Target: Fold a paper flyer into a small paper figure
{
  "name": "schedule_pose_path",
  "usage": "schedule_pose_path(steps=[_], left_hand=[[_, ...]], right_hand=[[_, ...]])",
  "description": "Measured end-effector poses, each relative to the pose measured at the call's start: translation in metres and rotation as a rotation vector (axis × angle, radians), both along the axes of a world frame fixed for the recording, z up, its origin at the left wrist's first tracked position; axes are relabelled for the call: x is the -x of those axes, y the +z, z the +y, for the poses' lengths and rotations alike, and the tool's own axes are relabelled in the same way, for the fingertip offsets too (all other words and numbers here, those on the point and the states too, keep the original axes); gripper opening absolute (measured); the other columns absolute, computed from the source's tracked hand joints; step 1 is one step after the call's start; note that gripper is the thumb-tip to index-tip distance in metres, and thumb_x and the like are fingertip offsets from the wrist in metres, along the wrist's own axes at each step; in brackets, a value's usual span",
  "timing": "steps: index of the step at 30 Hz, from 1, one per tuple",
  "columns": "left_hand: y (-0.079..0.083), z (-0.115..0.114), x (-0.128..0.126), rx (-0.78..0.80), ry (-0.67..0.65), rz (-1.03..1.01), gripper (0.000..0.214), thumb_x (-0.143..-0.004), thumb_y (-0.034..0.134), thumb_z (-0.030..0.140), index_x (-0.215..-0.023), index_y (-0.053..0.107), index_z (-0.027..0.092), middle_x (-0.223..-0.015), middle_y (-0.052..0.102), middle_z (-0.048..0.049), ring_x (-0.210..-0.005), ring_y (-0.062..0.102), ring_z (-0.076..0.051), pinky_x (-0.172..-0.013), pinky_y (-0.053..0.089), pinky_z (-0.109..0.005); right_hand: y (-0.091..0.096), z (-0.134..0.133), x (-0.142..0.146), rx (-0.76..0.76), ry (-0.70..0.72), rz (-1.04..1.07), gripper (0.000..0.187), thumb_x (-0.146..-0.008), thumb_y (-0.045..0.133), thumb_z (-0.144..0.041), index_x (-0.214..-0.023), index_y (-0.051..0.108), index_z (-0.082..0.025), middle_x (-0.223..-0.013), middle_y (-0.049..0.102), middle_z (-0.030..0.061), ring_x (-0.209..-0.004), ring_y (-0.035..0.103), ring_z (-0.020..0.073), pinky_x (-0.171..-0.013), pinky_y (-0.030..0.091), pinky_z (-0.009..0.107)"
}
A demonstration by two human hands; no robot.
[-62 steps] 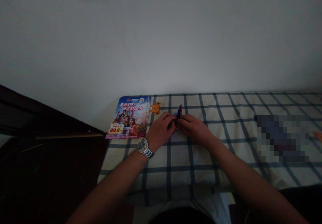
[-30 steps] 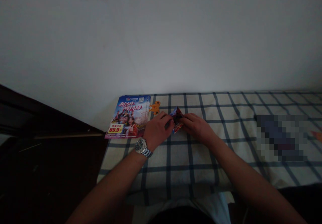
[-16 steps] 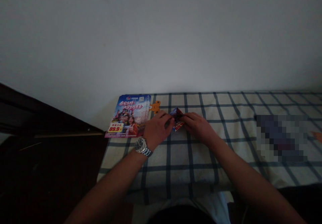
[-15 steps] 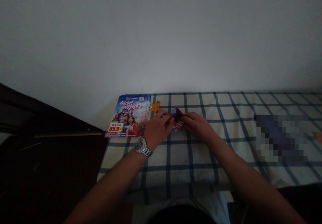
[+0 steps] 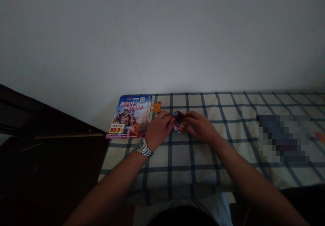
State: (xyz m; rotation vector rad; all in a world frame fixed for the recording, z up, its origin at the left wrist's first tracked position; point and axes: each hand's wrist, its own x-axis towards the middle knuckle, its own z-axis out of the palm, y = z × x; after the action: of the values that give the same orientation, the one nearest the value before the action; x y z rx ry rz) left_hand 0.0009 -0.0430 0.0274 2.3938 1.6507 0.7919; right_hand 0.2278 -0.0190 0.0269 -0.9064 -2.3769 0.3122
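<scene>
A small folded piece of printed paper [image 5: 179, 124], red and blue, lies on the checked cloth [image 5: 193, 158] between my two hands. My left hand [image 5: 159, 129], with a metal watch on its wrist, pinches the paper's left side with closed fingers. My right hand [image 5: 199, 127] presses and grips its right side, fingers curled. Most of the folded paper is hidden under the fingers.
A stack of colourful flyers [image 5: 130, 117] lies at the cloth's far left corner, with a small orange figure [image 5: 156, 107] beside it. A blurred patch [image 5: 284, 138] covers something on the right. A white wall stands behind; a dark floor drops off to the left.
The folded paper, held upright 2.1 s ago, has been laid flatter on the cloth. Both hands have stayed on it, shifting their fingers only slightly.
</scene>
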Motion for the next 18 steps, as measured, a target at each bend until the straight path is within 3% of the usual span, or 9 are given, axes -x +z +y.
schedule_pose_path(steps=[9, 18], left_hand=[[-0.008, 0.004, 0.003, -0.006, -0.064, -0.059, 0.016, -0.101, 0.058, 0.026, -0.11, 0.07, 0.022, -0.111, 0.063, -0.0032, -0.092, 0.066, -0.015, -0.079, 0.056, -0.029], [-0.007, 0.003, 0.002, 0.027, -0.06, -0.099, 0.016, -0.102, 0.054, 0.024, -0.118, 0.057, 0.023, -0.104, 0.065, -0.002, -0.082, 0.065, -0.016, -0.073, 0.052, -0.029]], right_hand=[[-0.009, 0.001, 0.002, 0.019, -0.03, 0.088, 0.013, -0.099, 0.057, -0.021, -0.108, 0.066, -0.023, -0.115, 0.063, 0.0103, -0.102, 0.066, 0.0234, -0.089, 0.058, 0.038], [-0.017, 0.002, 0.001, 0.202, -0.18, 0.186, 0.013, -0.093, 0.061, -0.02, -0.103, 0.054, -0.024, -0.1, 0.067, 0.0056, -0.083, 0.068, 0.02, -0.074, 0.057, 0.034]])
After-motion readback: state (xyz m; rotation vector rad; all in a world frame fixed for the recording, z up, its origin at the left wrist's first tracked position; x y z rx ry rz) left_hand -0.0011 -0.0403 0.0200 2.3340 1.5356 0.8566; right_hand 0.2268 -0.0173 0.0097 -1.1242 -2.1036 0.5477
